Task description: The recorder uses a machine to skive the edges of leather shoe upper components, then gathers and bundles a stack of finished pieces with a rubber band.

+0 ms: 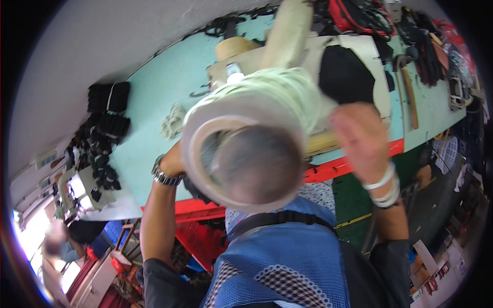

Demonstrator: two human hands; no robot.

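A large spool (226,110) wound with pale green strands fills the middle, its round hollow end facing me. My left hand (173,160), with a metal watch at the wrist, goes behind its left rim; the fingers are hidden. To the right, my right hand (362,138) is raised and smeared by motion, with pale bands at the wrist. I cannot tell whether it holds anything. Just beyond it, a black flat piece (346,74) rests on a pale board (377,51). A long cream machine arm (288,33) stretches away behind the spool.
The pale green table (154,82) has a red front edge (328,169). Black bundles (109,97) lie at left, near a coil of whitish cord (174,120). A wooden-handled tool (410,97) lies at right, a red bag (354,20) behind. Another person (64,241) is far left.
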